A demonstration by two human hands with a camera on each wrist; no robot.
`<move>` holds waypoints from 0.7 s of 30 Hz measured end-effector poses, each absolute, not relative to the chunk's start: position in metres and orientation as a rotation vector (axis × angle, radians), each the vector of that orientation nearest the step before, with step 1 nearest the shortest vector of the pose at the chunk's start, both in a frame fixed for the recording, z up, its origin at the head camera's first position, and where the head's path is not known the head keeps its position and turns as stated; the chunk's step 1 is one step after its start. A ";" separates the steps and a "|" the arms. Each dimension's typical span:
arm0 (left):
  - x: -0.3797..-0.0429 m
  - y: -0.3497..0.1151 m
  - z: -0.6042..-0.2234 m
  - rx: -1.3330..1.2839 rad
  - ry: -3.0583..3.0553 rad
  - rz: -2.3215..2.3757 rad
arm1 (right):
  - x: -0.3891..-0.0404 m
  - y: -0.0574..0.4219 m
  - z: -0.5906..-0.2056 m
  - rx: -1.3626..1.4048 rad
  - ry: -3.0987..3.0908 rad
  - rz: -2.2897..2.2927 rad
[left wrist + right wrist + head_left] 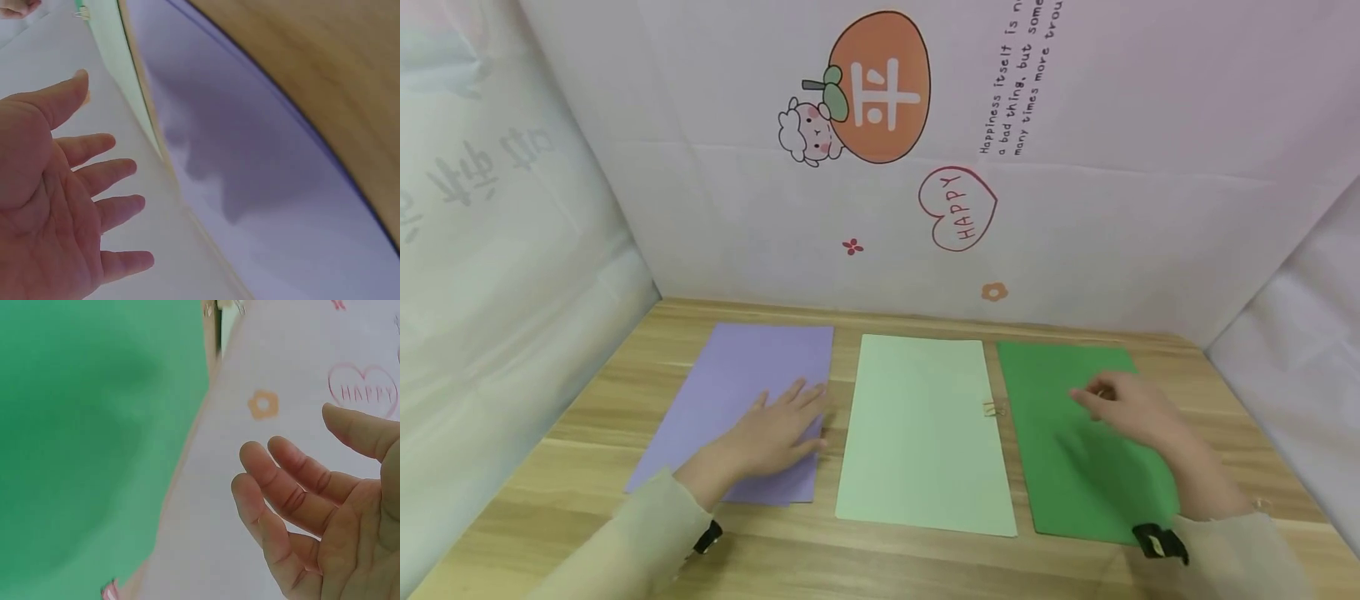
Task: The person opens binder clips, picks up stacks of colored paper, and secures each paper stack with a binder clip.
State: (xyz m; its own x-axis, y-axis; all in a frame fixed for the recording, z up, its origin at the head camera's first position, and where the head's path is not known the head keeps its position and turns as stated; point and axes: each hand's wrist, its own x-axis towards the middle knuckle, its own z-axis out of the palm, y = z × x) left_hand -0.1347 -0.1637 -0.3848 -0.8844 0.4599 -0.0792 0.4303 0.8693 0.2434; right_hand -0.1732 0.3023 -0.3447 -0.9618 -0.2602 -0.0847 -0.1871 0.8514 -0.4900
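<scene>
My left hand (778,429) is spread palm down above the purple paper (767,358). In the left wrist view the left hand (56,187) has its fingers apart and holds nothing, and its shadow falls on the purple sheet. My right hand (1127,408) hovers over the dark green paper (1060,467). In the right wrist view the right hand (312,519) has loosely bent fingers, with a gap to the thumb and nothing between them. A pale green paper (925,433) lies in the middle, and a small gold clip (992,409) is at its right edge.
All the papers lie on a wood-grain table (880,567). A printed white cloth (737,233) stands behind it, with more cloth at both sides. A small, unclear object (1262,504) lies near the table's right side. Each wrist wears a black strap (1159,543).
</scene>
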 end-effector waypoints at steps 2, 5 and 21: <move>-0.134 -0.167 -0.388 0.705 2.912 0.321 | -0.170 0.311 -0.342 -0.339 2.899 -0.731; -0.135 -0.173 -0.393 0.685 2.904 0.317 | -0.165 0.325 -0.339 -0.302 2.901 -0.753; -0.135 -0.190 -0.398 0.591 2.852 0.260 | -0.142 0.410 -0.331 0.055 2.965 -0.851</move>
State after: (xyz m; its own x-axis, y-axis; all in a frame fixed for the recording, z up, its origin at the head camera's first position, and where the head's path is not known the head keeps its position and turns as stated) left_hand -0.1348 -0.1904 -0.3975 -0.8958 0.4086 -0.1749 0.3702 0.9038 0.2148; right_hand -0.1415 0.4104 -0.3310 -0.9977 0.0188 -0.0646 0.0502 0.8474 -0.5287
